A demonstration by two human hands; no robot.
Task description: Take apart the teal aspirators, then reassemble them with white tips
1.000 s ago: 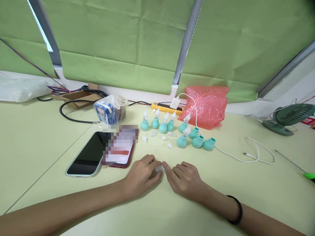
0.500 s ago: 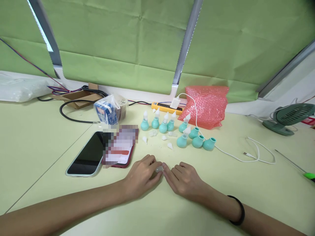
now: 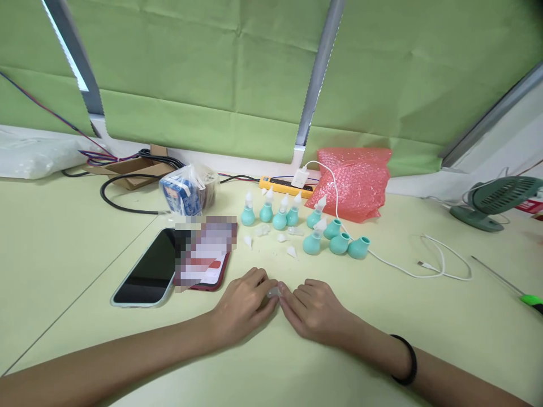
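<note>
**Both hands pinch a small clear piece on the table**

The left hand (image 3: pixel 241 308) and right hand (image 3: pixel 316 311) lie on the table (image 3: pixel 424 328), fingertips meeting in front of the person. Between them sits a small clear piece (image 3: pixel 274 292), pinched from both sides by fingers and thumbs and resting on or just above the tabletop.

Behind the hands stand teal bulbs (image 3: pixel 280 217), several capped with white tips and three without (image 3: pixel 339 243). Loose white tips (image 3: pixel 292 251) lie between the bulbs and the hands. To the left are two phones (image 3: pixel 148 274), one overlapping the other. Farther back, a clear bag (image 3: pixel 189 189) holds a blue-and-white pack; what else is inside cannot be made out. A pink bubble-wrap bag (image 3: pixel 356 181) lies by a power strip (image 3: pixel 284 186).
</note>
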